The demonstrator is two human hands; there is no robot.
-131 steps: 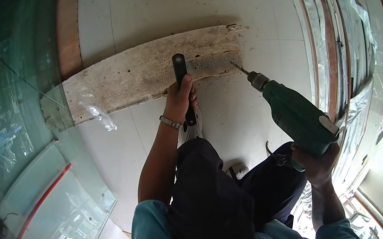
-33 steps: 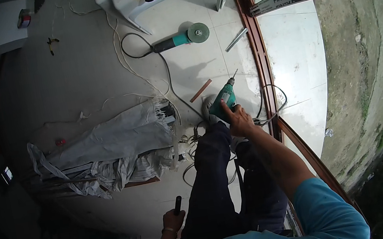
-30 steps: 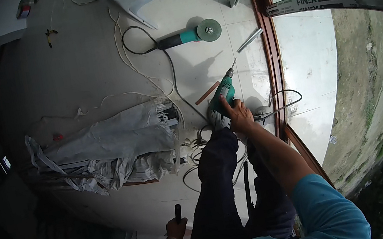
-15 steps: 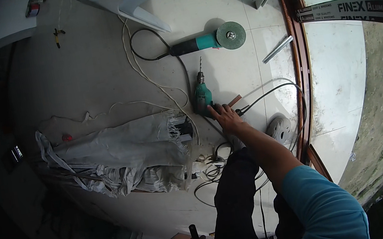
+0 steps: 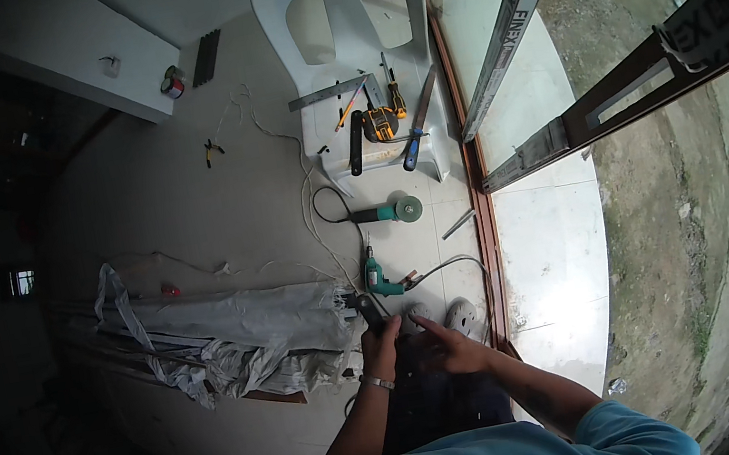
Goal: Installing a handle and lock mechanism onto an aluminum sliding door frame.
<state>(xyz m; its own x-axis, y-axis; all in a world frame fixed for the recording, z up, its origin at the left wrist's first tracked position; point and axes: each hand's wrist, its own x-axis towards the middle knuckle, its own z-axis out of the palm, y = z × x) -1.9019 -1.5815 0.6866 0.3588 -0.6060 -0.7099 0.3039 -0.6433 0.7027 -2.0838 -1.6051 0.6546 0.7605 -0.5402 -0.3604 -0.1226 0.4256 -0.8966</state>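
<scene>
Black handle (image 5: 368, 310) pokes above the hands (image 5: 383, 352), lower end hidden.

Grinder (image 5: 374, 215) and drill (image 5: 376, 276) on tiles (image 5: 270, 181) suggest a makeshift workshop.

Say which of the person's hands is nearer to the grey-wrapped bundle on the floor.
Left. In the picture, the left hand, holding a black handle, is just right of the grey-wrapped bundle; the right hand is farther right, beyond the left hand.

Green drill (image 5: 378, 279) on floor (image 5: 426, 251), bit (image 5: 368, 243) pointing away; black handle (image 5: 366, 308) in left grip (image 5: 381, 342).
</scene>
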